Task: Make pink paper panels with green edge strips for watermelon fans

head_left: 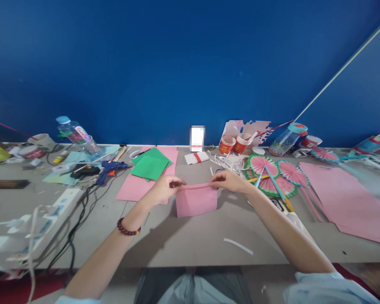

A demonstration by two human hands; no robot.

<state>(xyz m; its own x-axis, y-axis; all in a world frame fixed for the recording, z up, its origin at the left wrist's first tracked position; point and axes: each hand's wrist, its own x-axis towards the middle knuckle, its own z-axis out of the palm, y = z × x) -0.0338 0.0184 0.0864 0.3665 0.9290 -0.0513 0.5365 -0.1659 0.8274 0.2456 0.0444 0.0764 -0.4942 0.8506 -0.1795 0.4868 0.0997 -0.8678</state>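
A sheet of pink paper (196,202) hangs between my two hands over the middle of the table, with a narrow folded band along its top edge. My left hand (168,185) pinches the top left corner. At the top right corner, my right hand (226,181) grips the paper between thumb and fingers. Green paper sheets (152,163) lie on larger pink sheets (129,188) beyond my left hand. To the right of my right hand are pleated paper fans (264,169) in pink and green, coloured like watermelon slices.
A white power strip (50,219), dark cables and a blue glue gun (109,169) lie at left. Red paper cups (227,145), white paper strips (229,162) and a plastic bottle (288,139) stand or lie toward the blue wall. Pink paper (351,202) covers the right side.
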